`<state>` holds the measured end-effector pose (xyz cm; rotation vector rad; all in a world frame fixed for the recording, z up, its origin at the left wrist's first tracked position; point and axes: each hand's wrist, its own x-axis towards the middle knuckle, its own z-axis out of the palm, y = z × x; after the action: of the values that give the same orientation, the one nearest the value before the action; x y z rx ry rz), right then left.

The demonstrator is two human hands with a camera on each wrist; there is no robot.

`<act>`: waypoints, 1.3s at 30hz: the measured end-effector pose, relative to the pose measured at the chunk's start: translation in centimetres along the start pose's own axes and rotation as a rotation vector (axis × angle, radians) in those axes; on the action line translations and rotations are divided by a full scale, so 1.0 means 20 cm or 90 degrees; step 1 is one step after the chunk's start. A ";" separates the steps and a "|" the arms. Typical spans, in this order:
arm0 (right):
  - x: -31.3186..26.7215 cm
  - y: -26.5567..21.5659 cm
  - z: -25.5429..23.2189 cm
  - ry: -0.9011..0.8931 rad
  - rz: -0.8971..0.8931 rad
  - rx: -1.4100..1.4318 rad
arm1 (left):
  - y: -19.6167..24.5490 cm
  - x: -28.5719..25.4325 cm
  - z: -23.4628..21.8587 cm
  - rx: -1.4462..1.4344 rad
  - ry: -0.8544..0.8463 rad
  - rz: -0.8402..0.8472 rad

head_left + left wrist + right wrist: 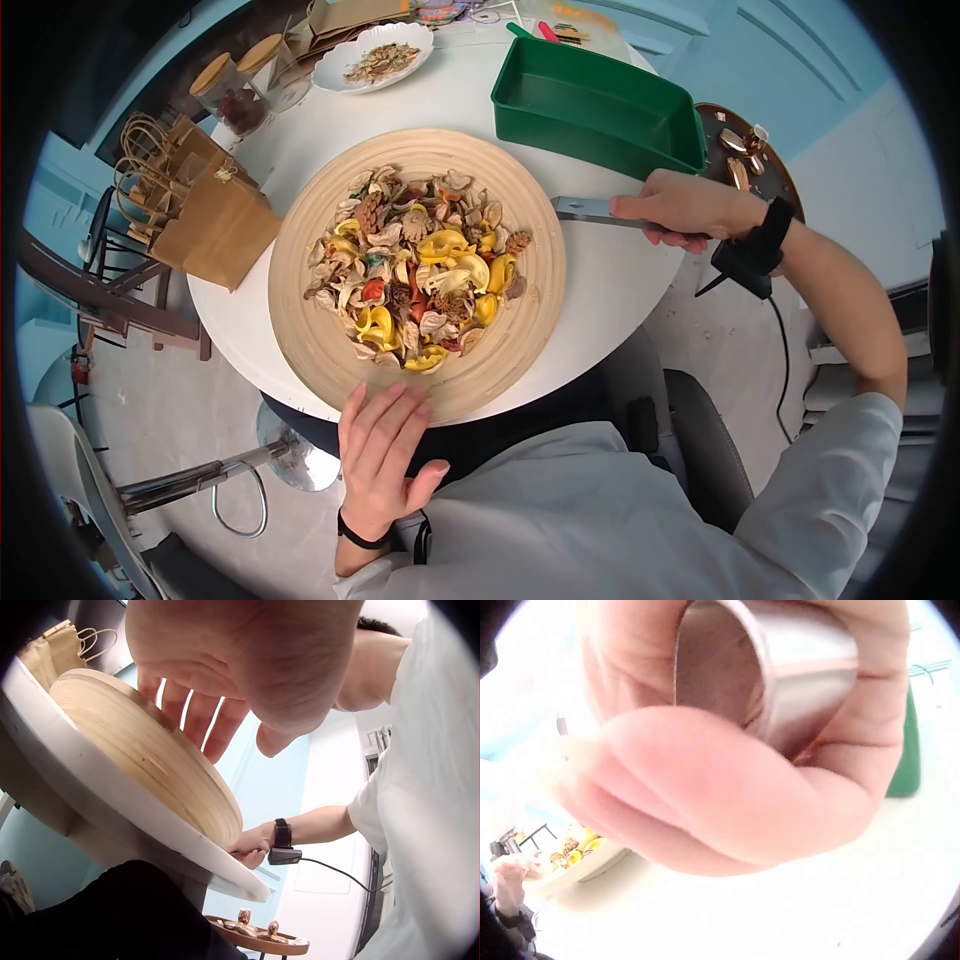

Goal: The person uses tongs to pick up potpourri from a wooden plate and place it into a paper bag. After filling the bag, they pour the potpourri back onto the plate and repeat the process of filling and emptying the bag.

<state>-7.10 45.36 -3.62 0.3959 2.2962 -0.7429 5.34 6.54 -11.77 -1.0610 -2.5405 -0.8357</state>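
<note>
A wide round wooden bowl [330, 340] holds a heap of potpourri [415, 265]: dried petals, small cones, yellow and red pieces. My left hand [382, 455] rests its straight fingers on the bowl's near rim; in the left wrist view, the fingers [199, 716] lie along the outer edge. Right of the bowl, my right hand [685, 208] grips a silver metal tool [590, 210], whose far end is right at the bowl's rim. In the right wrist view, the curled fingers [705, 780] wrap its hollow, curved metal part [810, 667]. I cannot tell the tool's kind.
Behind my right hand stands a green rectangular tub [590, 140]. A white dish [340, 70] with dried bits and lidded jars [230, 100] are at the back left. Brown paper bags [215, 230] stand left of the bowl on the round white table [620, 290].
</note>
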 end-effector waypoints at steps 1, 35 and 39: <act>0.01 0.03 0.01 -0.001 -0.026 0.029 | 0.00 0.00 0.00 0.000 -0.002 0.000; -0.10 0.20 0.40 0.465 -0.455 -0.063 | -0.03 0.00 -0.07 0.028 0.031 -0.014; 0.02 0.27 0.47 0.271 -0.426 0.341 | -0.04 0.00 -0.08 0.054 0.045 -0.031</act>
<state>-0.09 43.98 -11.66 -0.0082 2.6184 -1.7683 4.82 5.02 -10.85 -0.9305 -2.5280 -0.7564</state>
